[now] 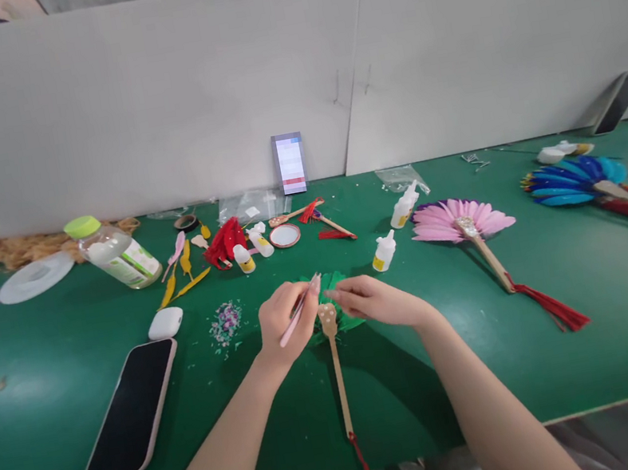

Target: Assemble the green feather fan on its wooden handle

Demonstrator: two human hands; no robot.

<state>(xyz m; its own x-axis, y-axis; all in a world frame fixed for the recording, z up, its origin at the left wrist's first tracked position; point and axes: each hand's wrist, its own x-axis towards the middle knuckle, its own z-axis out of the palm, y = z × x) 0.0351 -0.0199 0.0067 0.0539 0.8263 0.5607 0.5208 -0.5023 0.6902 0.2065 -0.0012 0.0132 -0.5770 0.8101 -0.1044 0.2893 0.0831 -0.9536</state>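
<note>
A green feather fan (333, 282) lies between my hands, its wooden handle (341, 384) pointing toward me and a red tassel (363, 461) hanging at the table's front edge. My left hand (289, 316) is closed on a slim pink tool (294, 324), its tip above the fan's left side. Over the fan's right side, my right hand (371, 299) has its fingers pinched together; what they hold, if anything, is too small to make out. Left of the hands is a small pile of shiny purple and white bits (226, 325).
A dark phone (131, 413), white case (165, 323) and green-capped jar (116, 253) stand or lie left. Glue bottles (383, 252), red feathers (225, 242) and a round lid (285, 236) are beyond my hands. Pink (461, 221) and blue fans (575, 181) lie right.
</note>
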